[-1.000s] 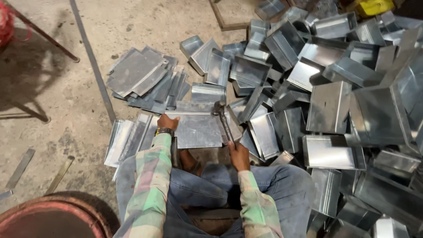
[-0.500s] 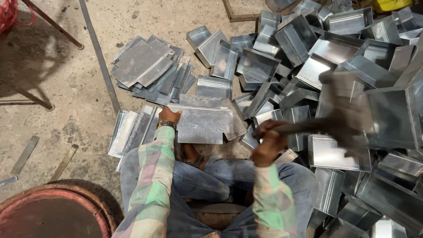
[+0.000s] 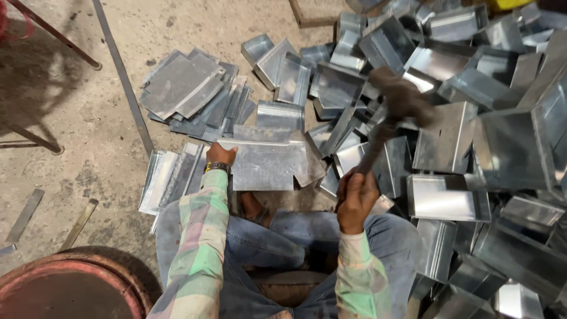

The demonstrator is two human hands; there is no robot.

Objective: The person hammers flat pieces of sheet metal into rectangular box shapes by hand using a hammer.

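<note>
While I sit over the work, both hands are busy, and the lines below set out what lies about them.

Left hand: my left hand [image 3: 221,155] is closed on the left edge of the sheet [image 3: 269,165], fingers over the top, pinning it flat.
Right hand: my right hand [image 3: 356,195] is wrapped tight round the handle of the mallet [image 3: 394,110], fist shut, thumb side up.
Mallet: its handle runs up and away to the right from my fist; the dark head is blurred, raised above the pile and well apart from the sheet.
Sheet: flat grey metal, lying crosswise just above my knees, between my two hands; its right end has a notched, bent corner that sits just left of my right fist.
Wrist: a dark band [image 3: 217,167] sits on my left wrist, just below the grip.
Stack: flat sheets [image 3: 183,85] lie fanned on the floor up and to the left of my left hand.
Strips: folded pieces [image 3: 168,177] lie just left of my left hand, touching the sheet's edge.
Pile: bent metal trays [image 3: 472,118] are heaped to the right of and beyond my right hand, under the mallet head.
Drum: a rusty red round rim [image 3: 65,286] sits low to the left, well apart from my left arm.
Floor: bare concrete [image 3: 71,118] with a long thin bar [image 3: 124,77] lying across it, left of the stack.
</note>
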